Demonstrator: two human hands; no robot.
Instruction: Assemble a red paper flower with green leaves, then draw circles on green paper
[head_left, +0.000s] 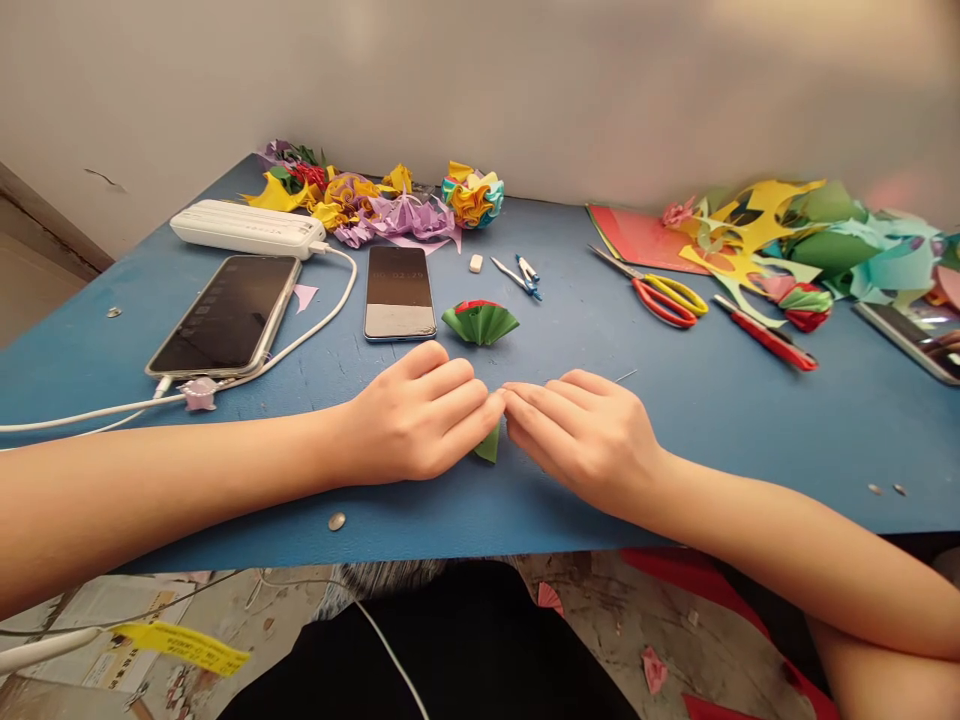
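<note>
My left hand (427, 415) and my right hand (589, 435) meet fingertip to fingertip low over the blue table. Between and below them shows a corner of green paper (488, 446); the fingers hide the rest of it. Both hands are closed in a pinch on this paper. Just beyond my left hand lies a pleated green paper fan (481, 325) with a red strip along its top. A thin, needle-like piece (625, 376) sticks out behind my right hand, and I cannot tell whether it touches the hand.
Behind my left arm are two phones (229, 315) (400, 292), a white power bank (247, 228) and a cable. Paper flowers (409, 215) line the wall. Scissors (664, 298), a red-handled cutter (769, 335), an eraser (476, 263), a compass (517, 279) and paper scraps (765, 215) lie farther back.
</note>
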